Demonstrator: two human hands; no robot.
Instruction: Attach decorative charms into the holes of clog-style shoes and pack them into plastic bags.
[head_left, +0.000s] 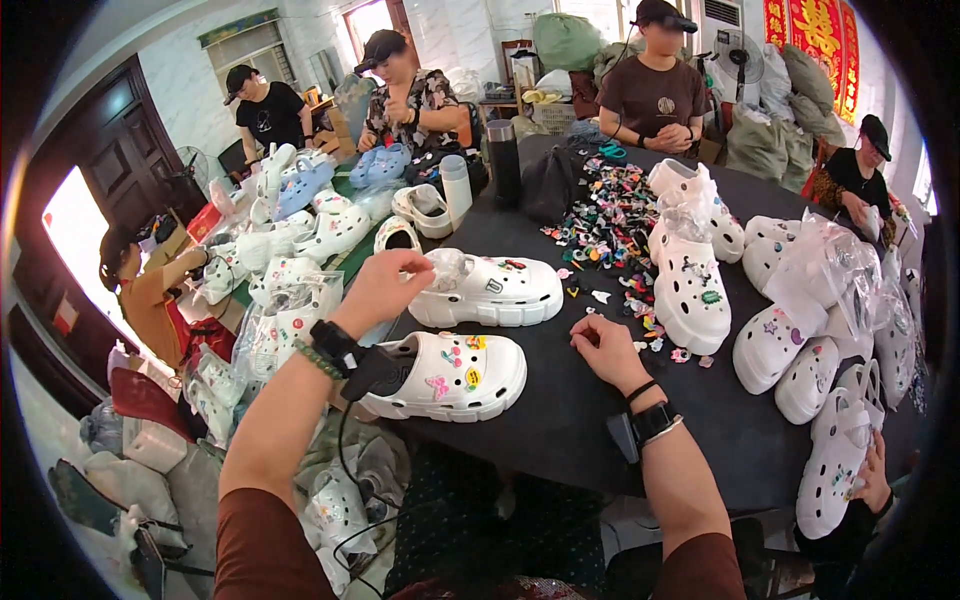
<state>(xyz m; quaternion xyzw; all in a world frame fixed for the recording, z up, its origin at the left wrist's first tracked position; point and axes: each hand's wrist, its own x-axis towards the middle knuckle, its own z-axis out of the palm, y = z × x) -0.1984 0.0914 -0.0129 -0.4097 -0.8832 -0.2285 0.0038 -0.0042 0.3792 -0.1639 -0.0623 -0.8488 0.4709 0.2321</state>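
1. Lowest in the frame, two forearms in rust-brown sleeves rise from the bottom edge, each with a dark band at the wrist.
2. The right hand [603, 348], just right of centre, rests knuckles-up on the black table [560, 420]; its fingers are curled under, and whether they pinch anything I cannot tell.
3. Left of it, lower centre, a white clog [445, 377] lies on its side at the table's near edge, studded with small coloured charms (a pink bow among them). The left wrist crosses just over its heel.
4. The left hand [383, 287] hangs above, centre-left, fingers bunched around a wad of clear plastic [446, 268] at the heel of a second white clog [492, 291], which sits flat on the table just above the first.
5. Right of that, mid-frame, a heap of loose coloured charms [608, 225] spreads toward the top of the table, thinning out near the right hand.
6. At right, a tall thick-soled white clog [690, 285] stands beside the heap, with more bagged white clogs [820, 300] beyond it at the right edge.
7. Upper centre, a dark flask [504, 163] and a white bottle [456, 190] stand upright.
8. Along the top and left, other people sit round the table, behind more piled clogs.
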